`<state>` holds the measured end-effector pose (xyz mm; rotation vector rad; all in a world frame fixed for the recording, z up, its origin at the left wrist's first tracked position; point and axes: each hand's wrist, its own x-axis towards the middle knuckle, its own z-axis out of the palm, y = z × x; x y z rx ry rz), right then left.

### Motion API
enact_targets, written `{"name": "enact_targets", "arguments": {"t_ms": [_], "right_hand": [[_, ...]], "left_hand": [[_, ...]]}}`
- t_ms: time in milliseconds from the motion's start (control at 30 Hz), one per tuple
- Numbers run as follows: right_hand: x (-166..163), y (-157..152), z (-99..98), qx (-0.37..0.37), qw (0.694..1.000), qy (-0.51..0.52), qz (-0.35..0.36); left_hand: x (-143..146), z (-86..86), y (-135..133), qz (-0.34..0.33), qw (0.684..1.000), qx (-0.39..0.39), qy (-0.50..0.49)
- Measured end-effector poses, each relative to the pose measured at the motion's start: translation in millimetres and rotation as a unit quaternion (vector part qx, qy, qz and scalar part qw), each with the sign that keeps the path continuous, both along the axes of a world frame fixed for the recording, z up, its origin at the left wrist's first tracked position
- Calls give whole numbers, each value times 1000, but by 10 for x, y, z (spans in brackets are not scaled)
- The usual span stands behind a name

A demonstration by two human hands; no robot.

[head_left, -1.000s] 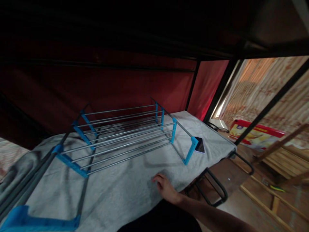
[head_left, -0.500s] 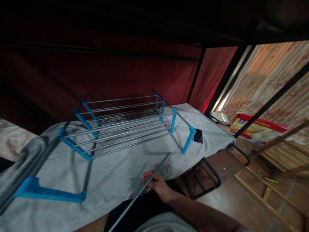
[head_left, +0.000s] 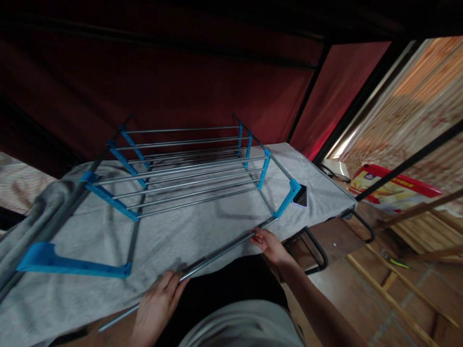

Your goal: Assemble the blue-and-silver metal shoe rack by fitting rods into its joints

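Observation:
A long grey metal rod [head_left: 217, 253] lies slantwise over the near edge of a grey blanket [head_left: 173, 236]. My left hand [head_left: 159, 301] grips its lower stretch with fingers curled round it. My right hand [head_left: 269, 243] pinches it near the upper end. That end reaches almost to a blue plastic bracket [head_left: 287, 197] of a partly built rack [head_left: 181, 164] made of metal rods and blue side pieces, which stands on the blanket.
A loose blue side piece [head_left: 68, 265] lies at the left on the blanket. A phone [head_left: 301, 196] rests beside the rack's right end. Black bed frame bars [head_left: 311, 246] stick out below. A red box [head_left: 390, 188] and wooden slats [head_left: 398, 299] lie on the floor.
My right hand picked up the rod and slid toward its upper end. My left hand came into view and took the rod's lower part. The camera tilted down.

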<state>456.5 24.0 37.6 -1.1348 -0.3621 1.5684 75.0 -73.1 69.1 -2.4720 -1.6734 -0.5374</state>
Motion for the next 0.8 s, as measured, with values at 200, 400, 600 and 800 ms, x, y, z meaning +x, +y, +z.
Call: {"name": "enact_targets", "arguments": {"t_ms": [200, 400, 600, 800], "right_hand": [[53, 83, -106, 1, 998, -24, 50], [73, 165, -124, -44, 995, -34, 83], [166, 148, -24, -71, 982, -70, 158], [676, -53, -264, 15, 933, -192, 305]], "left_hand": [[62, -66, 133, -18, 1000, 17, -9], [130, -185, 402, -1, 1000, -26, -11], [353, -232, 528, 35, 993, -114, -11], [546, -112, 547, 61, 979, -192, -5]]}}
